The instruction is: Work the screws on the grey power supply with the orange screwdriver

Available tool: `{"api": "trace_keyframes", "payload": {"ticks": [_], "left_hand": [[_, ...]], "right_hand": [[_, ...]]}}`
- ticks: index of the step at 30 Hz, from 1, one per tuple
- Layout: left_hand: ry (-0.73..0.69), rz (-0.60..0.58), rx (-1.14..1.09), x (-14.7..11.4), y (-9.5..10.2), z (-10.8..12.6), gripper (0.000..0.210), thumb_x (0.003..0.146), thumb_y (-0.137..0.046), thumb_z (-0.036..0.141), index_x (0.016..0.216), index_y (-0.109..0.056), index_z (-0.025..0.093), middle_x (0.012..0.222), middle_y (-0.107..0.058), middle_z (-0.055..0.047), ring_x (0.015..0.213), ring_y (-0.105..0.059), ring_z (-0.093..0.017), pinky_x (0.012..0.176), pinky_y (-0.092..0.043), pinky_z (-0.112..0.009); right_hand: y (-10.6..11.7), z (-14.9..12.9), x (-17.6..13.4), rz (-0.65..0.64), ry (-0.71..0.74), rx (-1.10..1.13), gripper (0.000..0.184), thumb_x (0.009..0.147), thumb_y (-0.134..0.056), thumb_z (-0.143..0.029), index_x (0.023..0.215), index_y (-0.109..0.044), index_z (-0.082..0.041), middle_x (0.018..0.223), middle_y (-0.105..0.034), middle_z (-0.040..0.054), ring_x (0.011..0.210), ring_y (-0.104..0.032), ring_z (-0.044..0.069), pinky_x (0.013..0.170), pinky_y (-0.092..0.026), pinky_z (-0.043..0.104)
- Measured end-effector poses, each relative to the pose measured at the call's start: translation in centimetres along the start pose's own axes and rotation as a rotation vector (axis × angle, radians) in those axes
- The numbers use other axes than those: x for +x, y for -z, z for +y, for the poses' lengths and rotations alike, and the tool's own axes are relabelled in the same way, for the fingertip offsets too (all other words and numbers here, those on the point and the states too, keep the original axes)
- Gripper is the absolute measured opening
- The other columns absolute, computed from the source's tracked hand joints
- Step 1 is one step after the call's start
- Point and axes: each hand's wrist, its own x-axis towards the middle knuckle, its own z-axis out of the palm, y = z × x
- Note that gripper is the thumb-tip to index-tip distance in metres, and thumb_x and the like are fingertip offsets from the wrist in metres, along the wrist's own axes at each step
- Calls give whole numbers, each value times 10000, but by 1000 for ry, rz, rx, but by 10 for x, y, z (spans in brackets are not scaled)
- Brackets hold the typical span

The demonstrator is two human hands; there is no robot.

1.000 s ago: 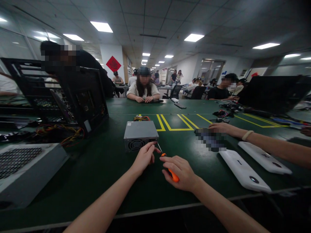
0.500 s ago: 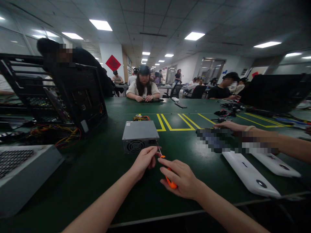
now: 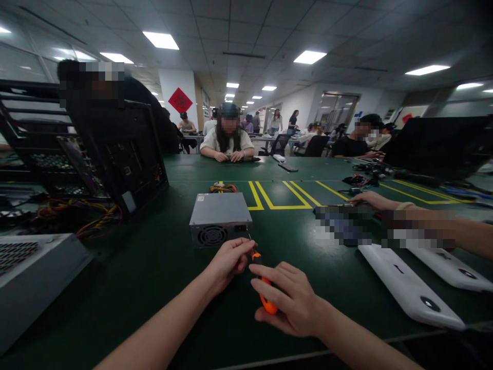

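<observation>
A grey computer power supply sits on the green table, its round fan grille and socket facing me. An orange-and-black screwdriver points away from me toward the socket end of that box. My right hand holds its handle with loosely curled fingers. Pinched at the front of the screwdriver, around its shaft, is my left hand, just in front of the box. The screwdriver's tip is too small to make out, so I cannot tell whether it touches the box.
An open black computer case and coloured cables stand at left, behind a grey metal box. At right lie white devices, and another person's hand reaches in. Yellow tape marks the table. A person sits opposite.
The screwdriver and my right hand have drawn slightly toward me, and the right fingers have loosened a little. My left hand stays near the box's front. The view has shifted slightly.
</observation>
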Motion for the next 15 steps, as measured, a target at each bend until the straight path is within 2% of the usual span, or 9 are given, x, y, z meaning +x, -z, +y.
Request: {"api": "trace_keyframes", "payload": {"ticks": [3,6,11,15], "left_hand": [[-18,-33,-2,1,1,0,289,707,-626,338,877,-594,107,766,-618,-32,351,-289,27,382,-104,-185],[-32,-22,11,2,1,0,288,705,-636,325,876,-600,95,733,-612,-28,347,-270,31,383,-90,-183],[-30,-10,4,3,2,-2,316,693,-651,333,892,-601,93,698,-612,-22,346,-262,30,382,-104,-179],[-30,-2,7,3,2,-1,327,689,-652,347,893,-599,97,675,-604,-12,345,-250,27,381,-110,-184]], "right_hand": [[-3,1,-3,64,-38,-7,327,834,-499,-381,1056,-468,-142,989,-643,156,809,-621,195,652,-486,302],[-5,1,-6,68,-46,24,354,813,-503,-408,1036,-470,-134,978,-641,158,818,-622,205,672,-494,314],[-3,0,-2,-27,24,40,327,821,-449,-338,1059,-502,-120,1005,-621,162,793,-612,203,621,-483,317],[-1,0,2,-4,19,32,296,851,-407,-339,1017,-518,-122,985,-629,162,760,-604,189,619,-482,304]]}}
